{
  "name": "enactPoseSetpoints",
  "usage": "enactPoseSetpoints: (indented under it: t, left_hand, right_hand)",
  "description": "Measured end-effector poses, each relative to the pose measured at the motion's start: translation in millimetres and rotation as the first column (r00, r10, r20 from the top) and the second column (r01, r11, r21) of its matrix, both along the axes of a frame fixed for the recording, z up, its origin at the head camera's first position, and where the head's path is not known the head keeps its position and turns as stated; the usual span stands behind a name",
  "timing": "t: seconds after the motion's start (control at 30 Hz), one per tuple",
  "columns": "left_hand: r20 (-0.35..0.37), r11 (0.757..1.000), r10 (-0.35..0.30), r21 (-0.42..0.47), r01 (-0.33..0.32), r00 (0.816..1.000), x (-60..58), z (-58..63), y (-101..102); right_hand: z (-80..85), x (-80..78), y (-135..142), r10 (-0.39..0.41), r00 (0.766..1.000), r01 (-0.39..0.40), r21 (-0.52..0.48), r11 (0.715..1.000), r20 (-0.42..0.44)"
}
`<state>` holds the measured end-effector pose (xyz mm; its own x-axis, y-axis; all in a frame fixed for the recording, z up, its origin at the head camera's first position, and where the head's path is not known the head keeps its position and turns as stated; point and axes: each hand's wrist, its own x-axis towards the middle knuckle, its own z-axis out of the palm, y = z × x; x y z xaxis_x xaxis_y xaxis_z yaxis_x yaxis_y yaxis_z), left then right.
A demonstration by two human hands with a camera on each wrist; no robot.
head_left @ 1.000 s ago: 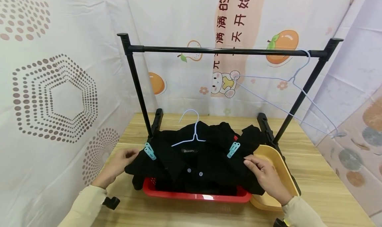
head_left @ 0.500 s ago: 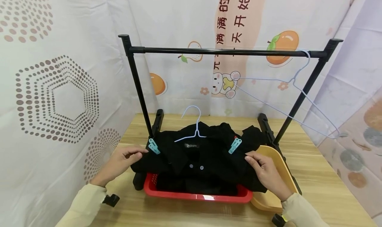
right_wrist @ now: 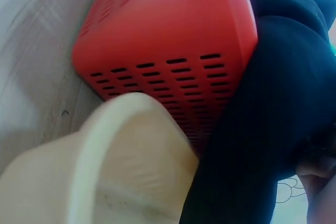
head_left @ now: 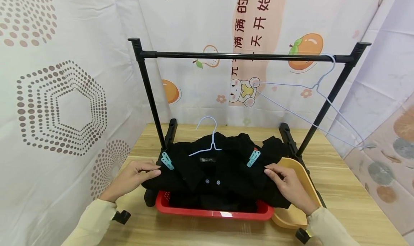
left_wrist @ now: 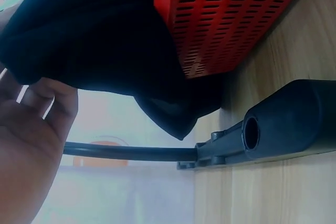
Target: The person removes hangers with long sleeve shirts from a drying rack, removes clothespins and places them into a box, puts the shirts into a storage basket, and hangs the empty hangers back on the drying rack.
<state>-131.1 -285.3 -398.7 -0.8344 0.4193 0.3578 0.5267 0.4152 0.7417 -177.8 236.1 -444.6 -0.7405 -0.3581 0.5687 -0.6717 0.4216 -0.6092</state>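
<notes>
A black buttoned shirt (head_left: 233,174) lies over the red basket (head_left: 213,213), with a light-blue wire hanger (head_left: 212,140) at its collar. The hanger's lower part is hidden by the cloth. One teal clothespin (head_left: 167,161) is clipped at the shirt's left shoulder area, another teal clothespin (head_left: 253,158) at the right. My left hand (head_left: 134,176) pinches the cloth just outside the left clothespin; in the left wrist view its fingers (left_wrist: 50,98) reach behind the black fabric. My right hand (head_left: 291,188) pinches the shirt's right side between thumb and fingers.
A black rack (head_left: 245,55) stands behind the basket on the wooden table (head_left: 349,188). On its bar's right end hangs another light-blue wire hanger (head_left: 318,86). A yellow basin (head_left: 310,181) sits right of the red basket, partly under the sleeve.
The left hand has moved right and slightly inward with the shirt's left side and clothespin. The collar and hanger hook have risen slightly. The right hand has barely moved.
</notes>
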Motion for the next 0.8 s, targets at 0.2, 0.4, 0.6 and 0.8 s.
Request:
enactPoseSetpoints:
  t: [0.2, 0.4, 0.6, 0.8]
  left_hand:
    - [0.017, 1.000, -0.018, 0.006, 0.018, 1.000, -2.7, -6.5, 2.6]
    - [0.052, 1.000, 0.010, -0.008, -0.009, 0.999, -2.4, -12.4, 4.2]
    - [0.033, 0.999, 0.032, -0.014, -0.031, 0.999, -1.6, -14.4, 5.5]
    - [0.017, 0.999, 0.037, -0.017, -0.037, 0.999, -0.8, -14.9, 7.0]
  right_hand:
    - [-0.9, -1.5, 3.5, -0.014, 0.999, 0.013, 0.023, 1.000, 0.033]
    - [4.3, -1.3, 2.0, -0.050, 0.996, 0.045, 0.075, 0.996, 0.070]
    - [16.7, -1.2, -3.1, -0.088, 0.991, 0.076, 0.115, 0.990, 0.103]
    - [28.3, -0.3, -9.6, -0.088, 0.985, 0.070, 0.123, 0.990, 0.149]
